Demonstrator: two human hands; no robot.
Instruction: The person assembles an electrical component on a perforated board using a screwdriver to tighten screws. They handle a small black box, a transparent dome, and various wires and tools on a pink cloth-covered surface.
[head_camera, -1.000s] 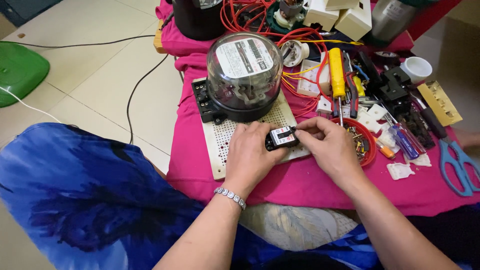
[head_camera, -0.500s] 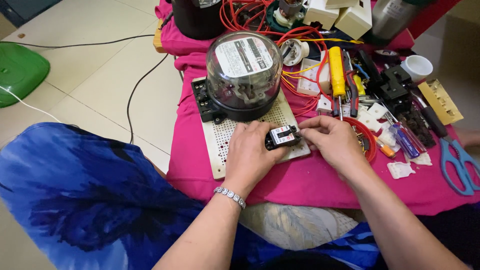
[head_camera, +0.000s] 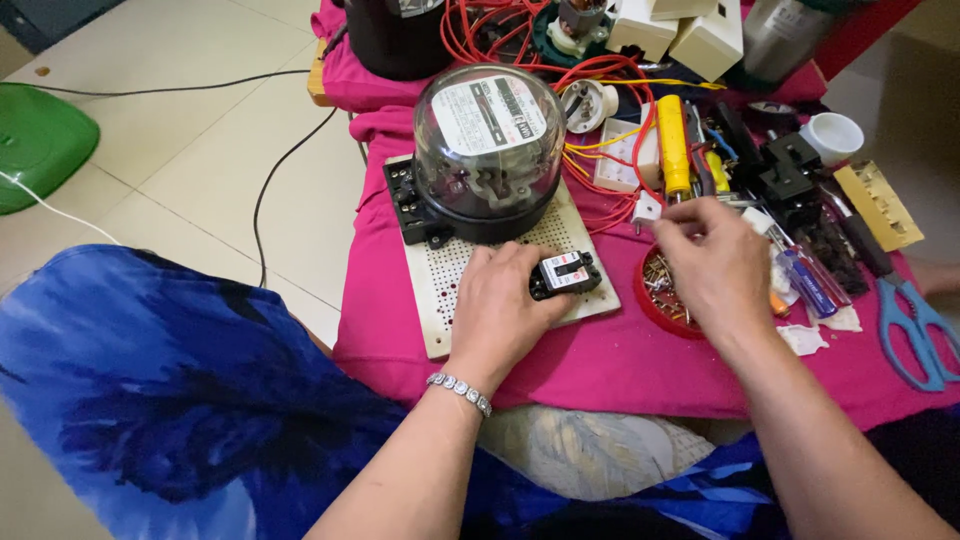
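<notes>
Left hand (head_camera: 505, 300) pins the small black breaker (head_camera: 565, 274) flat on the perforated board (head_camera: 450, 290), just below the domed meter (head_camera: 488, 150). It looks light, rigid plastic, best gripped by its sides. Right hand (head_camera: 712, 262) hovers over the red screw dish (head_camera: 655, 290), fingers curled; can't tell if they're pinching anything.

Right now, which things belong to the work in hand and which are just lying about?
In hand:
left hand on small black breaker
perforated board
right hand over red lid of screws

Lying about:
domed meter
blue scissors
yellow screwdriver
white cup
green stool
</notes>
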